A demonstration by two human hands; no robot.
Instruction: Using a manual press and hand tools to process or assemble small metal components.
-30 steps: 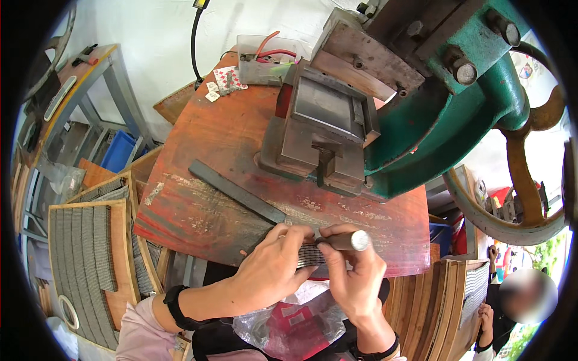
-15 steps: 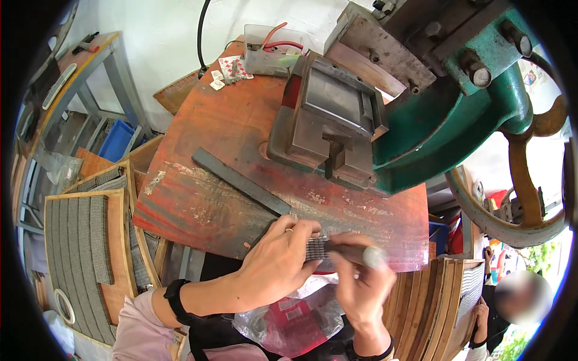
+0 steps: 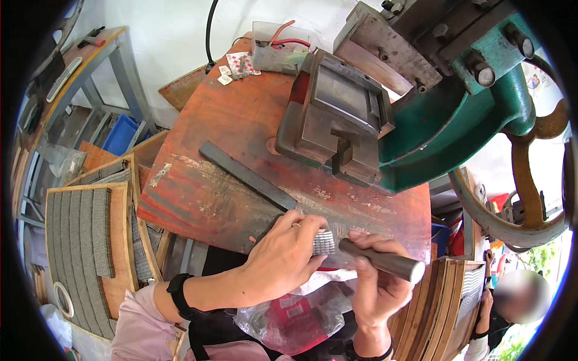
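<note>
A stack of small ridged metal pieces (image 3: 324, 243) is being pinched by the left hand (image 3: 278, 253) at the near edge of the worktop (image 3: 208, 123). Just to the right, a cylindrical metal rod (image 3: 384, 261) is being grasped by the right hand (image 3: 378, 287), its far end being held just apart from the stack. Beyond the left hand, a dark flat bar (image 3: 247, 175) is being supported by the worktop. Farther out, a green press (image 3: 503, 114) is being carried there, and red-handled pliers (image 3: 294, 42) are being held in a clear plastic box (image 3: 265, 59).
</note>
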